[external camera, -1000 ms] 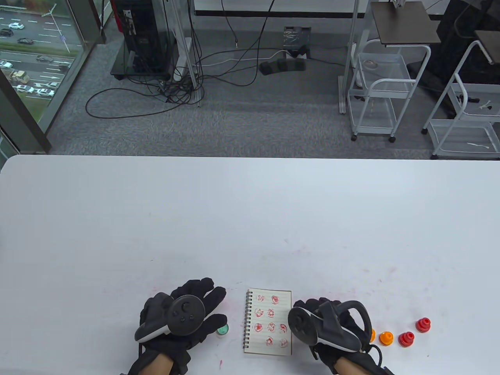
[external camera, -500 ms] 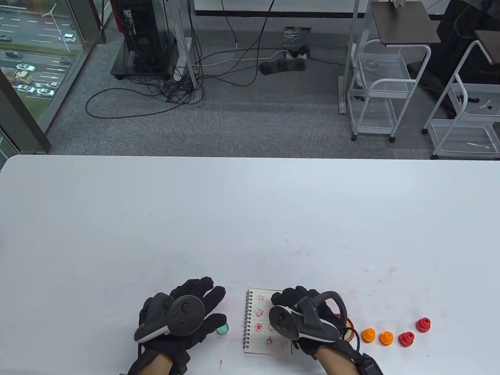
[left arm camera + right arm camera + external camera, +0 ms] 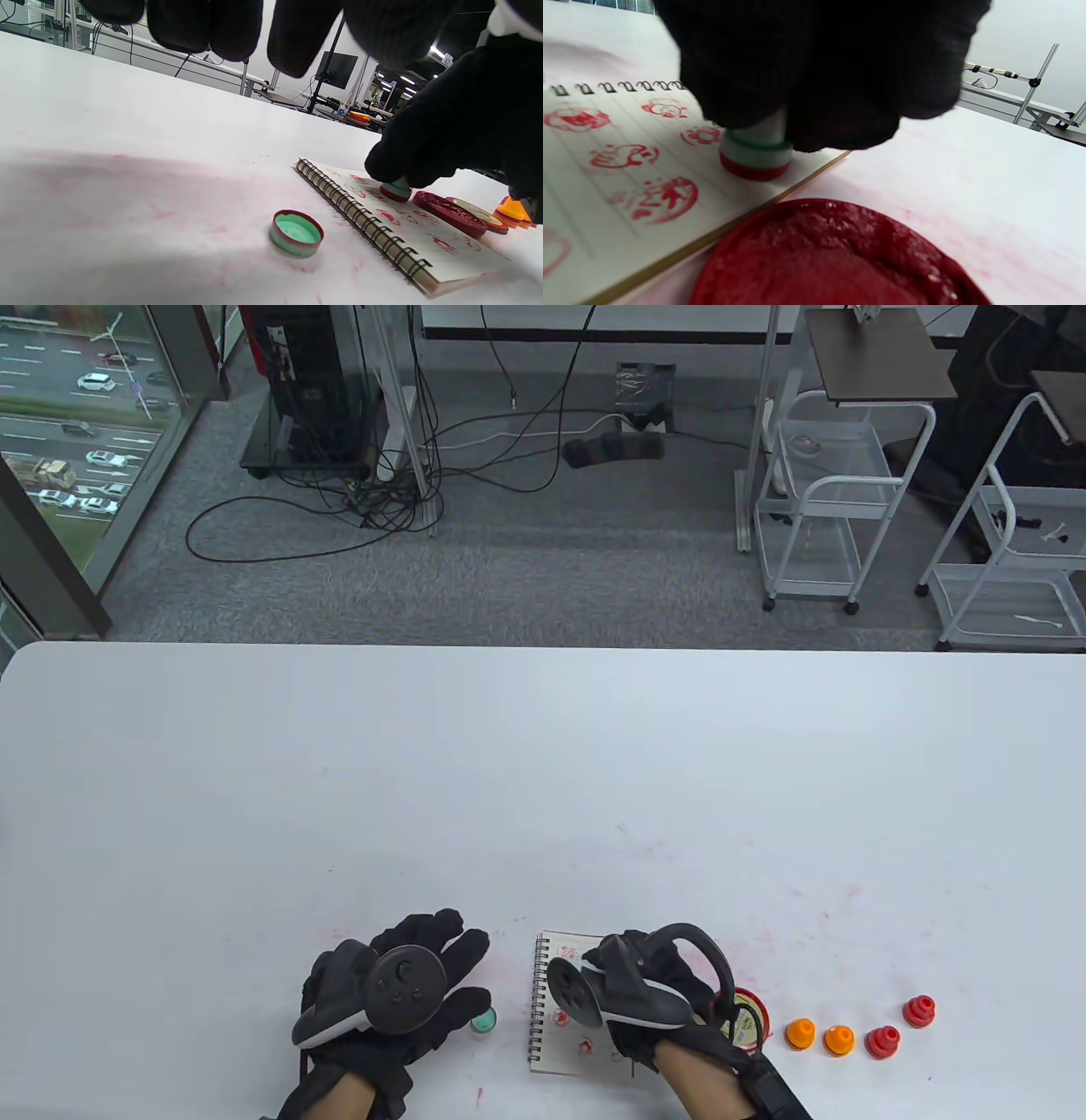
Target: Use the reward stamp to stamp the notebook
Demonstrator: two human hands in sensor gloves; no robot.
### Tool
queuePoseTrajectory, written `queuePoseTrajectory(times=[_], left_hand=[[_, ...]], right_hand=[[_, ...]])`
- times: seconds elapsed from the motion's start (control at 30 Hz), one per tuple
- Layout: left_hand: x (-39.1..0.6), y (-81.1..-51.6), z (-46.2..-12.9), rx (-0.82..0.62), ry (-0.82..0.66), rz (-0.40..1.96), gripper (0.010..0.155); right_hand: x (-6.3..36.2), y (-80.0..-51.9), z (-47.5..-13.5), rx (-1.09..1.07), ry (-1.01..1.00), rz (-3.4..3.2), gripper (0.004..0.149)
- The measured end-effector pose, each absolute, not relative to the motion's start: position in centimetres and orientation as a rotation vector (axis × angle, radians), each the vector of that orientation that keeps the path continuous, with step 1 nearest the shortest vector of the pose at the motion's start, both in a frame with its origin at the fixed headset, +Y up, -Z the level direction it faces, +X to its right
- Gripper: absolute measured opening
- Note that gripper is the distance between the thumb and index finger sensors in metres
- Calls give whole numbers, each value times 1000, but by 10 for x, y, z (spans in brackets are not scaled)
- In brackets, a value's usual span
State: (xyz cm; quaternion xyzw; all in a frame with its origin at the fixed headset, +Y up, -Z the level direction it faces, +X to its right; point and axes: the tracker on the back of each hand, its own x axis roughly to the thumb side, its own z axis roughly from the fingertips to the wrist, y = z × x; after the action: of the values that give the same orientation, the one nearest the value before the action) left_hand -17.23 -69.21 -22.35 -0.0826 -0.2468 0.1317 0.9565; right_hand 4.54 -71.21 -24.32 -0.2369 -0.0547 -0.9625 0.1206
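A small spiral notebook (image 3: 551,1052) lies open near the table's front edge, its page covered with several red stamp prints (image 3: 661,199). My right hand (image 3: 632,984) is over its right half and grips a green-and-white stamp (image 3: 755,154) with a red base, pressed down on the page near the right edge; it also shows in the left wrist view (image 3: 395,189). My left hand (image 3: 407,984) rests flat on the table left of the notebook, holding nothing. The stamp's green cap (image 3: 295,233) lies beside my left hand (image 3: 482,1023).
A red ink pad (image 3: 831,254) sits right of the notebook (image 3: 751,1014). Two orange stamps (image 3: 819,1036) and two red stamps (image 3: 901,1027) stand in a row further right. Pink ink smears mark the white table (image 3: 543,780).
My right hand has moved left from beside the ink pad onto the notebook's right half and set the stamp down on the page. The ink pad is now uncovered. My left hand has stayed still.
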Motion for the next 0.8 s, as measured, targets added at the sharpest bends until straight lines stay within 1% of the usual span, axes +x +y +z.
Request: queuePoseTrajectory(times=[0.2,0.27,0.33,0.37,0.47,0.63,0.8], left_hand=[[-171,-687,-220,-132,-528,310,72],[-170,-688,-220,-176,-505,283,75],[-171,-692,-221,-295,-469,242,82],[-172,-696,-222,-319,-466,236,83],[-172,-700,-225,-337,-466,259,82],[-168,-699,-225,-310,-486,243,82],[-166,-701,-226,-315,-494,246,81]], right_hand=[[44,-711,-251,-657,-267,-2828,42],[42,-711,-253,-644,-301,-2812,42],[40,-711,-257,-636,-353,-2804,42],[39,-711,-259,-635,-382,-2800,42],[39,-711,-266,-630,-468,-2805,43],[39,-712,-273,-626,-561,-2811,43],[40,-711,-278,-612,-603,-2825,43]])
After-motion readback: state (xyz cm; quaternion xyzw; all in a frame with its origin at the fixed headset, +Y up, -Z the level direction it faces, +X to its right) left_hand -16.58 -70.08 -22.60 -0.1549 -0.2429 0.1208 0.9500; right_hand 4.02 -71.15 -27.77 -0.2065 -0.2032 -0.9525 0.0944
